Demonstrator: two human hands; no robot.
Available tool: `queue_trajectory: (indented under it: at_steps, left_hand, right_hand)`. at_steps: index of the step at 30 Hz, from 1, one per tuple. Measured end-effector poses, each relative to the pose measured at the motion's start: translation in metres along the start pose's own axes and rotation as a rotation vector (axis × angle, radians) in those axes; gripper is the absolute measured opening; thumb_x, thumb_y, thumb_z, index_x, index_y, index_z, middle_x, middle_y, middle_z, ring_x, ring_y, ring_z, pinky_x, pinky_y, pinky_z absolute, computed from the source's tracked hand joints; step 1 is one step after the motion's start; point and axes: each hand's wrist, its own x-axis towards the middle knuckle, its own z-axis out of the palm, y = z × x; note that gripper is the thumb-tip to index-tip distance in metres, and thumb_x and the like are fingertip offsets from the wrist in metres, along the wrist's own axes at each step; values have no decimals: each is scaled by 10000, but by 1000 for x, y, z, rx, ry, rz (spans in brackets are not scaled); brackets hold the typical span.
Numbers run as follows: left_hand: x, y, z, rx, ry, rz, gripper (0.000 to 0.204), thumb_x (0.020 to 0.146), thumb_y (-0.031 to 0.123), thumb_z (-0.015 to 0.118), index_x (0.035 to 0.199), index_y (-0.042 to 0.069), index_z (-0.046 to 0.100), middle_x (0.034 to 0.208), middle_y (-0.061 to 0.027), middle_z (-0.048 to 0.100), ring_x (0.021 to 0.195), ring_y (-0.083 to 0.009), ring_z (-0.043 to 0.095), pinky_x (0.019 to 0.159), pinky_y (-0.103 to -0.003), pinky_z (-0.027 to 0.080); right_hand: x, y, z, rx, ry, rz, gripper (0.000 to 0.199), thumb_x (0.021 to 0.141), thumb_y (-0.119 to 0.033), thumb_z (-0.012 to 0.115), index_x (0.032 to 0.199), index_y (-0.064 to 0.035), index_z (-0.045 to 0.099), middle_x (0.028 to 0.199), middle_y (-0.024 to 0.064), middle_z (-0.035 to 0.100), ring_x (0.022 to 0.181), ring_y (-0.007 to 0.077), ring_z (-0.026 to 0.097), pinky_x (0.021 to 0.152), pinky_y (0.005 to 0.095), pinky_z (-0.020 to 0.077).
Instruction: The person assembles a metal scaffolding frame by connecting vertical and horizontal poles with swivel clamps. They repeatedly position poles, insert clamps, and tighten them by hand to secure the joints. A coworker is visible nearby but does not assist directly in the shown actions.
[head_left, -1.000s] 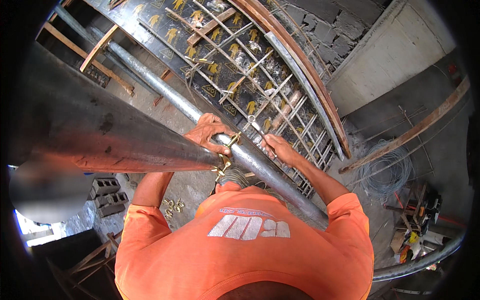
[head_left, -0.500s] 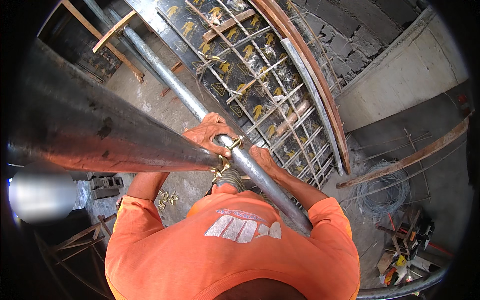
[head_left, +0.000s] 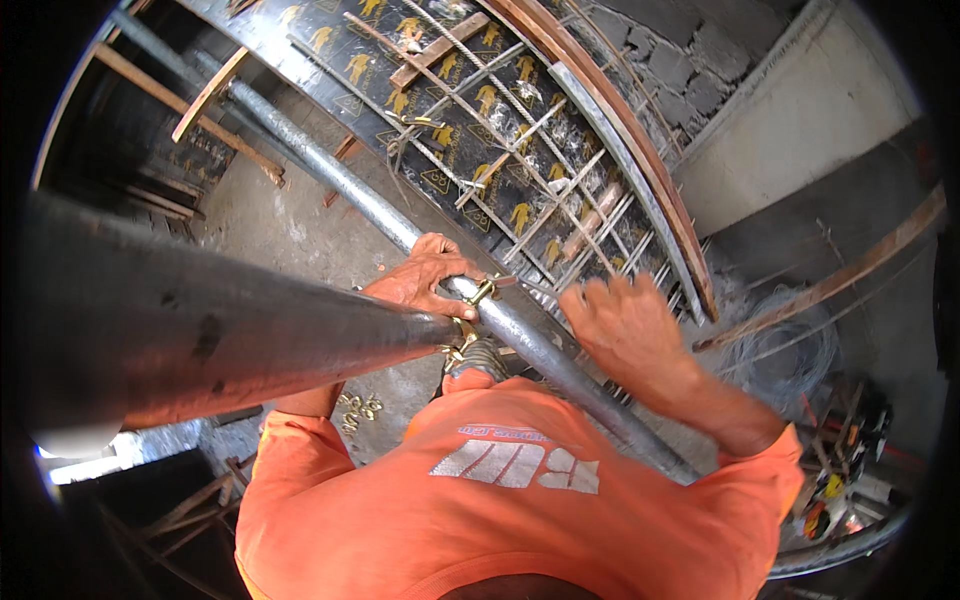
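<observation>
While left hand [head_left: 425,278] grips pipe [head_left: 535,345], concrete floor [head_left: 265,215] (grey), block wall [head_left: 695,72].

The orange shirt [head_left: 510,530] (short-sleeved) bears a blocky silver-white print [head_left: 500,466] in front.

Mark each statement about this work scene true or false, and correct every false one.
1. The left hand grips the silvery pipe. True.

2. The shirt is blue. False: the shirt is orange.

3. The right hand is empty and resting on the floor. False: the right hand is raised, curled at the end of a slender metal tool.

4. A gold-coloured clamp sits on the silvery pipe. True.

5. The wire coil lies at the picture's left. False: the wire coil lies at the right.
</observation>
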Motion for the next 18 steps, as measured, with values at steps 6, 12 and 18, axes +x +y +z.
queue_trajectory:
  at_steps: [6, 12, 18]
  left_hand:
    - [2, 6, -1, 14, 8, -35, 628, 762, 489, 865, 1248, 118, 724, 1157, -134, 624, 1173, -325, 447, 1073, -450, 325]
    - [4, 1, 0, 13, -12, 2, 607, 734, 368, 884, 1248, 89, 719, 1273, -68, 680, 1246, -299, 471, 1140, -456, 309]
    - [5, -11, 8, 21, 38, 21, 642, 703, 406, 902, 1238, 94, 734, 1274, -52, 704, 1272, -297, 496, 1145, -466, 297]
  right_hand:
    - [146, 43, 24, -303, 624, -215, 85, 838, -197, 685, 861, -136, 631, 840, 25, 568, 906, 189, 566, 809, 353, 441]
    - [280, 26, 140, 91, 678, -432, 145, 926, -276, 645, 877, -140, 661, 1048, 8, 606, 1064, 222, 566, 856, 397, 460]
    - [272, -13, 307, 699, 647, -350, 183, 965, -288, 634, 998, -111, 602, 1024, 67, 563, 961, 280, 557, 791, 431, 440]
